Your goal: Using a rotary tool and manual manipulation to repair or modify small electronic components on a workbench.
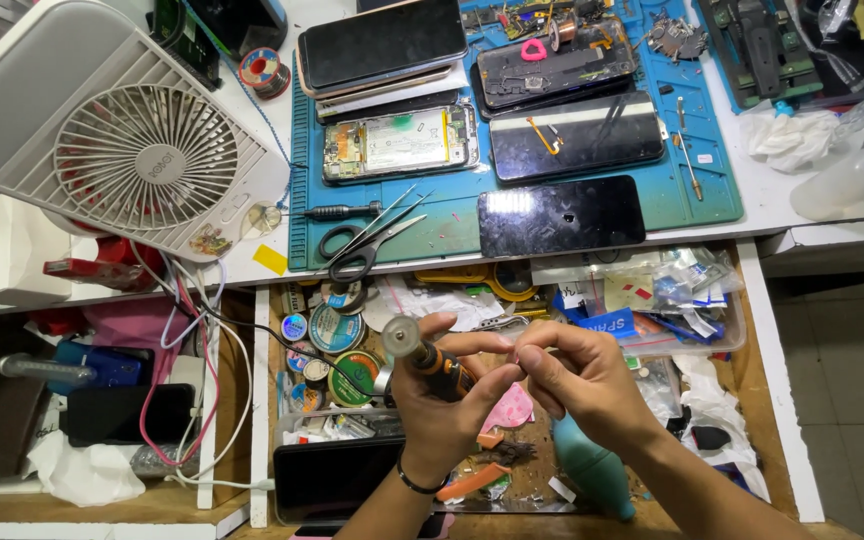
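**Rotary tool held over an open drawer**

The left hand (439,400) wraps its grip around a small rotary tool (437,365) with a black and orange body, fingers closed about the barrel. The tool points up and to the left, and a round, flat, greyish disc (402,336) sits at its tip, just clear of the thumb. A dark band circles the left wrist. The right hand (577,380) meets the tool's rear end, its fingertips pinched narrow there; whether they hold some small part cannot be told.

Both hands hover above an open wooden drawer (758,400) crowded with round tins, clear plastic bags, a teal rubber blower (592,468) and a dark phone (337,480). Beyond the drawer, on the worktop, a blue mat (712,200) carries glossy black phone screens, an opened phone, scissors (362,250) and tweezers. A white ribbed fan (117,140) stands to the left.
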